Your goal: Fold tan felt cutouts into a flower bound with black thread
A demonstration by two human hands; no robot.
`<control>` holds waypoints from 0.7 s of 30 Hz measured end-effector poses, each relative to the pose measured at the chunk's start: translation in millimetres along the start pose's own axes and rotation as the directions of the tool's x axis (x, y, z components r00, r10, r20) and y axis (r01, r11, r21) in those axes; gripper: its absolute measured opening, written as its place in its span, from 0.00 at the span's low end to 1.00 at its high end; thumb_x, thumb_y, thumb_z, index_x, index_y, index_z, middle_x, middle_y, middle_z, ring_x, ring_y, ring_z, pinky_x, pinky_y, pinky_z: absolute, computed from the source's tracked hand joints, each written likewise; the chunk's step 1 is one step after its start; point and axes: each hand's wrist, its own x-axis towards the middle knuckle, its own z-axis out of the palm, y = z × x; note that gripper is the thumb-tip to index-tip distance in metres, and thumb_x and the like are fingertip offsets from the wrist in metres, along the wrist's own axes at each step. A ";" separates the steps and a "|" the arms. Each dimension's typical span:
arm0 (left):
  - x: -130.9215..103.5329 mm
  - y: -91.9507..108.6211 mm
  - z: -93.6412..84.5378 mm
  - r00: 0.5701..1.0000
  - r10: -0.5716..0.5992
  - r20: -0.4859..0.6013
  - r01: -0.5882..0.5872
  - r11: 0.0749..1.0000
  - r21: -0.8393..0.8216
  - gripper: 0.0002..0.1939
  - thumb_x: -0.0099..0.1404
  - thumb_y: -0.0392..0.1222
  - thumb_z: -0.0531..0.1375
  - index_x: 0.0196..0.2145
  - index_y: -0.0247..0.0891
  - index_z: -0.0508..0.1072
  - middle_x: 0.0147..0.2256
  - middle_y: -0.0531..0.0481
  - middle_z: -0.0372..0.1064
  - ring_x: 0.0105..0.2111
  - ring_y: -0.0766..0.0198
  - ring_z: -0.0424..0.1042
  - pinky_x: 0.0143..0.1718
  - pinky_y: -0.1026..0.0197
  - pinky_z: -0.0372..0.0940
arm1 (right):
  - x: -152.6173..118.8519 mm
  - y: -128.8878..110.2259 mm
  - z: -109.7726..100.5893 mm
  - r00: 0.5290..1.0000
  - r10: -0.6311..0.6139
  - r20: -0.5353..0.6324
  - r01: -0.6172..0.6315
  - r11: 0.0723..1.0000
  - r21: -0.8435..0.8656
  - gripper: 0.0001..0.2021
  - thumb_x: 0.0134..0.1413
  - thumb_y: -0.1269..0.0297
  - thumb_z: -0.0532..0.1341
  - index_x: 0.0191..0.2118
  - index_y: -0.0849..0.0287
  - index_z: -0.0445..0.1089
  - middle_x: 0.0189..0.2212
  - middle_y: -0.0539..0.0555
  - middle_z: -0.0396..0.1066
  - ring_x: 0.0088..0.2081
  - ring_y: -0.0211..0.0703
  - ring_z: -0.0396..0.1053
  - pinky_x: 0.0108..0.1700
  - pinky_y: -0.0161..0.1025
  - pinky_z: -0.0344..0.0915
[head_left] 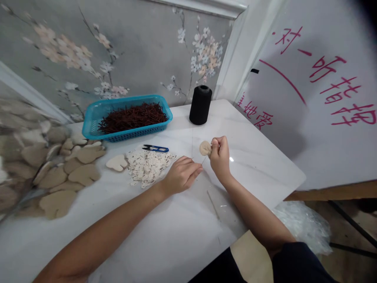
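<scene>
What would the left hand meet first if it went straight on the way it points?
The left hand would probably meet the right hand first, though one view leaves depth unclear.

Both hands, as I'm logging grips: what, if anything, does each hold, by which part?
Right hand: small beige piece, by its right edge. Left hand: apparently a thin thread; exact spot unclear.

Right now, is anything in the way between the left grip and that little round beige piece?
Nothing visible blocks the left grip; only a thin thread runs between it and the round beige piece.
</scene>
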 end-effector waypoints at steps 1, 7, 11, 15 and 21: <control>-0.5 -1.1 1.6 1.000 -0.011 0.002 0.011 1.000 0.026 0.09 0.66 0.37 0.50 0.33 0.34 0.68 0.25 0.51 0.67 0.27 0.70 0.63 0.36 0.64 0.59 | 0.9 -0.4 -0.6 0.999 0.034 0.005 -0.034 0.999 0.038 0.10 0.63 0.59 0.50 0.32 0.57 0.53 0.25 0.46 0.54 0.23 0.33 0.53 0.26 0.34 0.53; -2.0 -13.4 8.5 0.986 -0.119 0.115 0.108 0.989 0.105 0.14 0.68 0.40 0.45 0.40 0.36 0.69 0.26 0.50 0.68 0.29 0.68 0.66 0.36 0.64 0.59 | -2.1 -8.3 -2.3 0.980 0.175 0.097 -0.196 0.933 0.301 0.11 0.62 0.57 0.52 0.31 0.57 0.53 0.28 0.47 0.56 0.22 0.31 0.51 0.21 0.31 0.52; 0.2 -17.4 6.8 0.931 -0.231 0.282 0.236 0.972 0.017 0.17 0.68 0.42 0.43 0.38 0.36 0.69 0.26 0.49 0.67 0.29 0.67 0.64 0.38 0.62 0.58 | -6.7 -13.0 -1.9 0.987 0.096 0.131 -0.134 0.934 0.331 0.12 0.62 0.56 0.52 0.32 0.57 0.54 0.28 0.48 0.56 0.22 0.31 0.52 0.21 0.31 0.53; 7.8 -20.8 -1.8 0.786 -0.488 0.379 0.615 0.677 -0.405 0.19 0.67 0.51 0.45 0.28 0.35 0.65 0.22 0.52 0.61 0.25 0.70 0.60 0.34 0.65 0.56 | -9.3 -16.5 -3.2 0.983 -0.052 0.177 0.007 0.969 0.247 0.11 0.64 0.58 0.50 0.32 0.58 0.54 0.28 0.49 0.58 0.22 0.31 0.52 0.21 0.32 0.52; 17.4 -22.5 -13.9 0.698 -0.535 0.476 0.534 -0.054 -0.844 0.18 0.62 0.53 0.52 0.25 0.35 0.53 0.21 0.55 0.54 0.23 0.73 0.58 0.28 0.69 0.57 | -13.9 -15.1 -4.0 0.870 -0.307 0.385 0.325 0.946 0.021 0.07 0.64 0.65 0.48 0.33 0.58 0.55 0.32 0.53 0.61 0.28 0.35 0.59 0.30 0.34 0.58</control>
